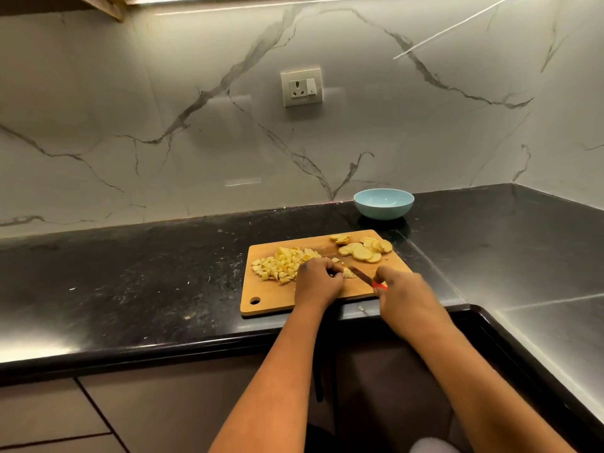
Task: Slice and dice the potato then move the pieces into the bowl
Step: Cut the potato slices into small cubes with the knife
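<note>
A wooden cutting board lies on the black counter. A heap of diced potato covers its left half, and several round potato slices lie at its far right corner. My left hand is curled over a small stack of potato in the board's middle, holding it down. My right hand grips a red-handled knife whose blade points left into that potato. A light blue bowl stands empty behind the board, near the wall.
The black counter runs left and turns a corner on the right. A small potato scrap lies just off the board's front edge. A wall socket sits on the marble backsplash. Cabinet fronts are below the counter edge.
</note>
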Motion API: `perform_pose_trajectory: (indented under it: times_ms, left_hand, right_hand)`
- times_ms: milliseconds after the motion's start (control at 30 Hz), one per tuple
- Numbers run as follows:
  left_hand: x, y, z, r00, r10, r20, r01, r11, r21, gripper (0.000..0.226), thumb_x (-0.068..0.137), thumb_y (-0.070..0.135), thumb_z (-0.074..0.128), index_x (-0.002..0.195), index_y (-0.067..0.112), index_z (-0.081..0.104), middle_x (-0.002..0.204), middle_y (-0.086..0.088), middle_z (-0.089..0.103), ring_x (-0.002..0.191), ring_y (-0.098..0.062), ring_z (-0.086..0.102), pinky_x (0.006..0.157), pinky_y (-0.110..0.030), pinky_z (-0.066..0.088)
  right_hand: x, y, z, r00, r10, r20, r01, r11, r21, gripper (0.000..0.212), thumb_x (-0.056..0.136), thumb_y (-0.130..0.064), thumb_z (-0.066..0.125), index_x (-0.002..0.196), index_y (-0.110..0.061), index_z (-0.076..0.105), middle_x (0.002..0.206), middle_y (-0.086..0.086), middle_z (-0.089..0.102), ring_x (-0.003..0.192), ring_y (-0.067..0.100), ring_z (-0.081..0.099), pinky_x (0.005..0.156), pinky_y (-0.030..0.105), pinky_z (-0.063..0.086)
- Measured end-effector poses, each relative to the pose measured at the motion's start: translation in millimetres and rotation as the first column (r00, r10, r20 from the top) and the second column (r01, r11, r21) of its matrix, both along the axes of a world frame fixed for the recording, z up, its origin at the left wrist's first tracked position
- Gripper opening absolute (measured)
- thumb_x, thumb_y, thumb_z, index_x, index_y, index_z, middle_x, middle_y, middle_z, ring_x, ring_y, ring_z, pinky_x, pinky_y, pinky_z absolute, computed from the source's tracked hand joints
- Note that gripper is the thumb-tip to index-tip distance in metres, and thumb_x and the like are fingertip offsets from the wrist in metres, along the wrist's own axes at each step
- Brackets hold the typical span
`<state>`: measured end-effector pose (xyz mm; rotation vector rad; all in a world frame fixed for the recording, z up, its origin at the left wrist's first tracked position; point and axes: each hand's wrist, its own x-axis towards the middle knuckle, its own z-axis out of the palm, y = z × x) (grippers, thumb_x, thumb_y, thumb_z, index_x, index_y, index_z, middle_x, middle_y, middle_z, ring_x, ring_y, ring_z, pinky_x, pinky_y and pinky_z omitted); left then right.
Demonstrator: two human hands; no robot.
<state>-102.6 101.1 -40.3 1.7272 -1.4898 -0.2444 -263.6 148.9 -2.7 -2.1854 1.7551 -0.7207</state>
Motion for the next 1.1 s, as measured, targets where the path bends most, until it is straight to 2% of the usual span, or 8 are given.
perform_pose_trajectory:
  times_ms: [267,400,500,567,700,800,967,1100]
  left_hand:
    - [-0.4,-3.5,-2.3,0.999,0.011,0.037,-0.010,0.999,-0.031,0.011,0.084,0.016,0.071,0.093,0.015,0.078,0.094,0.000,0.075,0.088,-0.011,0.067,0.084,-0.023,0.053]
    - [-1.1,-2.4,-3.1,0.999,-0.006,0.038,0.006,1.000,-0.020,0.013,0.086,0.018,0.069,0.096,0.016,0.077,0.095,0.000,0.074,0.089,-0.011,0.065,0.083,-0.023,0.052]
    - [-1.2,-0.2,-4.2,0.999,-0.009,0.049,0.011,0.999,-0.035,0.013,0.087,0.018,0.068,0.097,0.015,0.076,0.095,0.000,0.073,0.088,-0.011,0.065,0.082,-0.023,0.052]
    - [-0.5,0.7,-5.5,0.999,-0.013,0.052,0.016,0.998,-0.057,0.012,0.087,0.017,0.068,0.096,0.015,0.076,0.093,0.000,0.073,0.086,-0.011,0.065,0.081,-0.022,0.053]
    - [0.6,-0.7,-5.3,0.999,0.009,0.031,-0.006,0.994,-0.107,0.008,0.084,0.014,0.070,0.092,0.016,0.070,0.088,0.001,0.071,0.080,-0.010,0.063,0.076,-0.025,0.055]
    - [-0.2,-0.7,-4.3,1.000,0.018,0.021,-0.015,0.994,-0.104,0.013,0.083,0.013,0.070,0.095,0.016,0.065,0.088,-0.001,0.070,0.080,-0.012,0.063,0.073,-0.022,0.052]
    - [1.1,-4.8,-8.1,1.000,0.029,0.010,-0.028,0.995,-0.095,0.018,0.082,0.014,0.072,0.096,0.017,0.060,0.086,0.000,0.070,0.082,-0.012,0.066,0.074,-0.022,0.054]
    - [1.4,-7.2,-8.8,0.999,0.030,0.019,-0.028,0.995,-0.097,0.018,0.082,0.014,0.071,0.095,0.017,0.060,0.086,-0.001,0.070,0.081,-0.013,0.066,0.075,-0.025,0.055]
  right_hand:
    - [16.5,-3.0,-13.4,0.999,0.054,0.000,-0.054,0.998,0.020,0.013,0.096,-0.014,0.050,0.104,-0.021,0.058,0.086,0.004,0.059,0.075,0.020,0.056,0.066,0.035,0.053]
    - [11.8,-11.8,26.0,0.971,0.083,-0.223,-0.041,0.981,0.188,0.029,0.089,-0.006,0.058,0.114,-0.021,0.059,0.097,0.003,0.057,0.090,0.022,0.057,0.080,0.034,0.054]
    - [2.9,-13.7,57.2,0.893,0.108,-0.438,-0.008,0.974,0.225,0.037,0.085,-0.008,0.066,0.121,-0.016,0.059,0.111,0.008,0.061,0.101,0.024,0.059,0.093,0.037,0.052]
    - [-4.0,-13.3,61.7,0.870,0.105,-0.482,-0.003,0.978,0.208,0.039,0.086,-0.011,0.067,0.124,-0.016,0.059,0.115,0.007,0.061,0.104,0.023,0.059,0.095,0.037,0.051]
    - [-5.4,-7.3,40.7,0.978,0.027,-0.207,-0.005,0.994,0.106,0.024,0.093,-0.016,0.059,0.116,-0.023,0.058,0.102,0.005,0.060,0.088,0.020,0.059,0.082,0.036,0.056]
    - [0.3,-3.1,16.3,0.997,0.013,-0.073,-0.010,0.999,0.050,0.012,0.096,-0.016,0.054,0.105,-0.024,0.058,0.093,0.006,0.058,0.079,0.021,0.058,0.072,0.037,0.057]
    - [7.9,0.8,-3.7,0.995,0.041,-0.093,-0.040,0.999,0.005,0.015,0.095,-0.011,0.050,0.100,-0.022,0.057,0.081,0.003,0.054,0.067,0.020,0.052,0.055,0.030,0.046]
    - [16.6,2.6,-1.9,0.984,0.059,-0.170,-0.061,0.998,-0.007,0.022,0.095,-0.006,0.045,0.105,-0.022,0.057,0.087,0.001,0.054,0.070,0.019,0.050,0.061,0.030,0.046]
